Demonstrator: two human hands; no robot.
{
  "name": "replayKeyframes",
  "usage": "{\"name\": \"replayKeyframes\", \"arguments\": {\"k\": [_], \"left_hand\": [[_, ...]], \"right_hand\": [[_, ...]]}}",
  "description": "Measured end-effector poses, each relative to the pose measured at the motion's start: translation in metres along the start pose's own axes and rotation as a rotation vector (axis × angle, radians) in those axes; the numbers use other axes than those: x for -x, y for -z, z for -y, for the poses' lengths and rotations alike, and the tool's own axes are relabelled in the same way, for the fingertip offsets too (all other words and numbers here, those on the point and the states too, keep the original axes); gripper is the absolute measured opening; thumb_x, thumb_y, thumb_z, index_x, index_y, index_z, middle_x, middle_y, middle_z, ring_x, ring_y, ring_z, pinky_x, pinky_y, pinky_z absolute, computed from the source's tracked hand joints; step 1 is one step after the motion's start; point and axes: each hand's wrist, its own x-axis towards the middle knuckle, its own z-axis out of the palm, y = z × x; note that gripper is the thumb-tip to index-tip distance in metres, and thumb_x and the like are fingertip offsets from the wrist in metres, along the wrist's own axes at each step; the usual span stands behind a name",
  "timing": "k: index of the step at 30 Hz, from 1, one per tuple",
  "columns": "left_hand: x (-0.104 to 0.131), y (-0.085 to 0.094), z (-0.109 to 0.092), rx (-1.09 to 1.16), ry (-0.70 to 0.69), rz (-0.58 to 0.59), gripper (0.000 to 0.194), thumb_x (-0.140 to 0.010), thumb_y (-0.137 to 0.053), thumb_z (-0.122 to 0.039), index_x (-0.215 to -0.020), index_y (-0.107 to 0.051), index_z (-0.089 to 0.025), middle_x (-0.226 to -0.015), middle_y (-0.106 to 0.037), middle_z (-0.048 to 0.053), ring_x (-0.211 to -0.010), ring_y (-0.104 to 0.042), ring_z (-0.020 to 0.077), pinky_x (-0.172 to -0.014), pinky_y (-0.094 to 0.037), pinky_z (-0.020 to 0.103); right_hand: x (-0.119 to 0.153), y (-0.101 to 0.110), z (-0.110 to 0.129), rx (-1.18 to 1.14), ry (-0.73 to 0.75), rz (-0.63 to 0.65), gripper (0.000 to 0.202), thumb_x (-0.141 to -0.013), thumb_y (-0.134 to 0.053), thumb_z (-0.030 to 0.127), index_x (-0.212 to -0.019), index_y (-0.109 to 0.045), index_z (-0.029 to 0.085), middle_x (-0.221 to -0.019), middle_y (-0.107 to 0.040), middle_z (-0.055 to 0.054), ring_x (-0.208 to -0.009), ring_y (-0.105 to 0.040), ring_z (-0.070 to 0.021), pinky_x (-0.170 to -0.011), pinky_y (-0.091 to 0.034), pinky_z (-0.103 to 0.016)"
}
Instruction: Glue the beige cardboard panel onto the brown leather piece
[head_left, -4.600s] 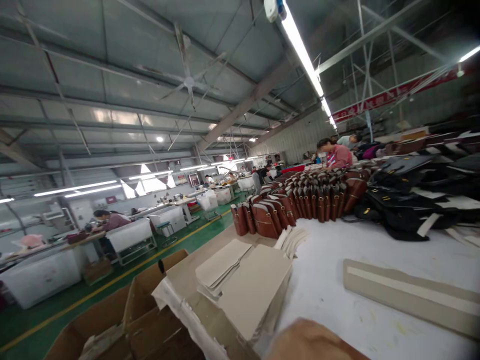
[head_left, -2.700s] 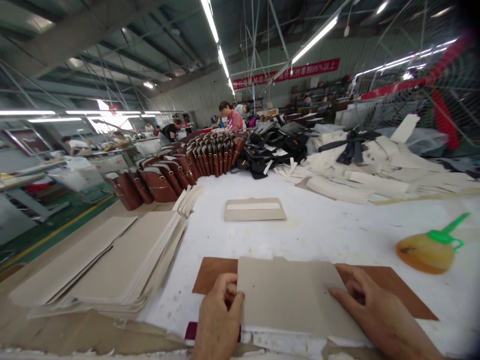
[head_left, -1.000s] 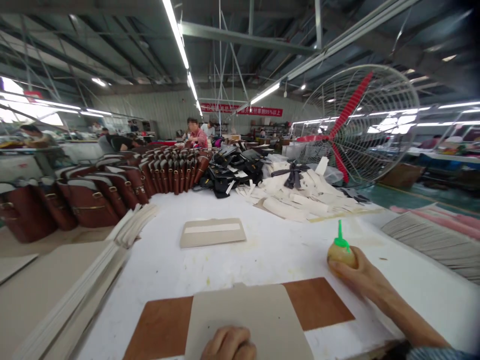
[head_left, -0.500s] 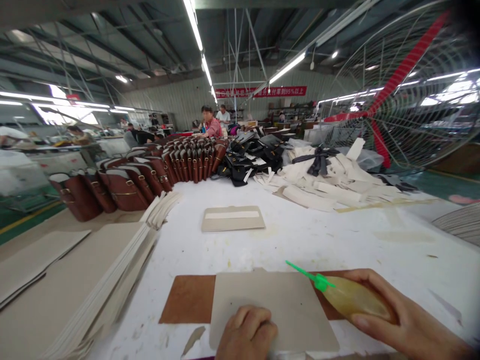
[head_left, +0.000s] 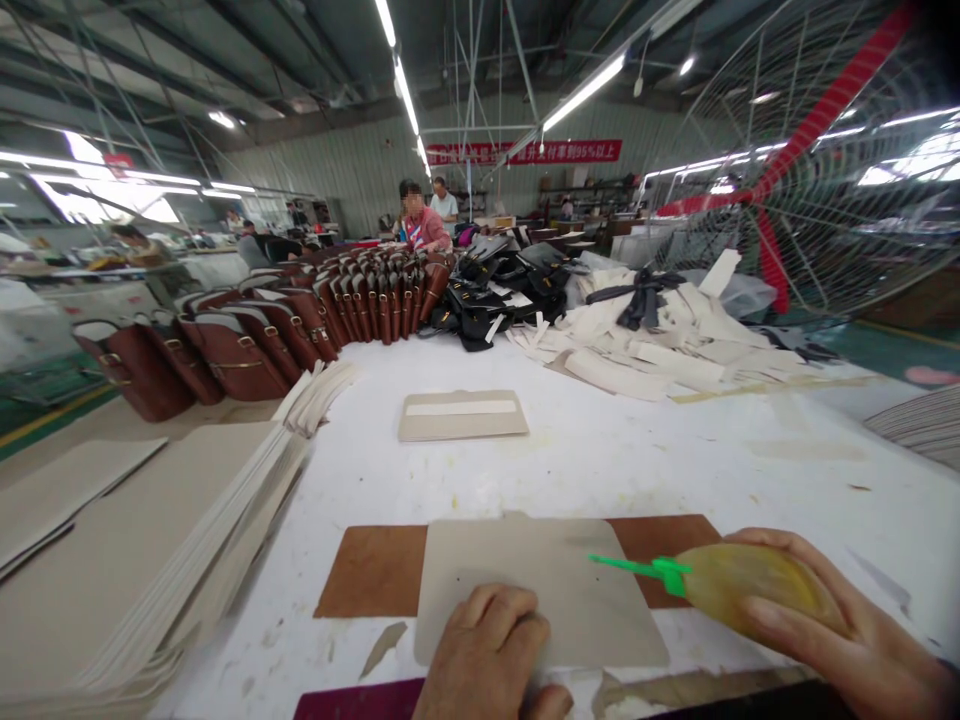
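Left hand [head_left: 491,655] lies at the near edge of the worktop [head_left: 637,460], fingers curled together and pressed flat on the near edge of a grey board panel [head_left: 536,585]; it pins the panel rather than grips it. The panel rests on a brown leather sheet [head_left: 375,570], which shows to either side of it.

Right hand [head_left: 840,630] is closed around a yellowish squeeze bottle [head_left: 750,585], held on its side just right of the panel. The bottle's green nozzle [head_left: 626,567] points left, its tip over the panel's right part; whether the tip touches the board cannot be told. The two hands are apart, with the panel's near right corner between them.

A dark red strip [head_left: 352,700] lies at the near edge, left of the left hand.

Left of the work, stacked grey boards [head_left: 187,540] run along the worktop. Further out, a single grey piece with a white strip [head_left: 461,415] lies alone mid-worktop. Beyond it: a row of brown bags [head_left: 300,325] standing upright, a heap of black bags [head_left: 502,285], and a pile of pale cut pieces [head_left: 660,345]. A large fan with red blades [head_left: 810,170] stands far right. A person in pink [head_left: 420,220] stands at the far end.
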Motion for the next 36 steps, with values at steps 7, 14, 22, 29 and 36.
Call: {"name": "replayKeyframes", "arguments": {"k": [7, 14, 22, 29, 36], "left_hand": [[-0.001, 0.003, -0.007, 0.030, 0.023, 0.017, 0.042, -0.089, -0.087, -0.037, -0.122, -0.068, -0.022, -0.133, -0.071, 0.007, -0.121, -0.063, 0.0292, -0.106, -0.059, 0.044], [-0.008, 0.012, -0.016, -0.004, 0.005, -0.048, 0.042, -0.082, -0.092, -0.032, -0.115, -0.070, -0.019, -0.124, -0.074, 0.008, -0.112, -0.066, 0.0292, -0.099, -0.062, 0.044], [-0.007, 0.012, -0.018, 0.010, 0.012, -0.037, 0.038, -0.085, -0.087, -0.033, -0.116, -0.070, -0.020, -0.124, -0.074, 0.008, -0.114, -0.065, 0.0290, -0.100, -0.061, 0.043], [-0.008, 0.013, -0.019, 0.027, 0.020, -0.038, 0.037, -0.085, -0.086, -0.030, -0.116, -0.070, -0.019, -0.125, -0.073, 0.008, -0.115, -0.065, 0.0290, -0.100, -0.061, 0.043], [-0.003, 0.009, -0.015, 0.059, 0.042, -0.003, 0.041, -0.089, -0.086, -0.036, -0.122, -0.067, -0.021, -0.132, -0.071, 0.008, -0.123, -0.062, 0.0301, -0.108, -0.057, 0.045]], "right_hand": [[0.002, 0.016, 0.021, 0.284, 0.155, -0.068, 0.056, -0.080, -0.070, 0.082, -0.115, -0.065, 0.038, -0.105, -0.075, 0.000, -0.090, -0.073, -0.0308, -0.072, -0.062, -0.039], [0.006, 0.016, 0.034, 0.387, 0.281, -0.036, 0.048, -0.089, -0.066, 0.077, -0.113, -0.065, 0.036, -0.098, -0.074, 0.001, -0.081, -0.072, -0.0275, -0.067, -0.060, -0.036], [0.001, 0.014, 0.051, 0.371, 0.172, 0.035, 0.055, -0.086, -0.063, 0.084, -0.109, -0.067, 0.034, -0.098, -0.076, 0.001, -0.084, -0.072, -0.0277, -0.071, -0.059, -0.036], [-0.004, 0.010, 0.060, 0.350, 0.079, 0.044, 0.062, -0.081, -0.062, 0.090, -0.105, -0.068, 0.033, -0.087, -0.076, 0.002, -0.074, -0.070, -0.0273, -0.063, -0.057, -0.036], [-0.005, 0.006, 0.065, 0.341, 0.079, 0.095, 0.064, -0.081, -0.062, 0.091, -0.108, -0.067, 0.033, -0.090, -0.076, 0.002, -0.079, -0.071, -0.0271, -0.066, -0.057, -0.037]]}}
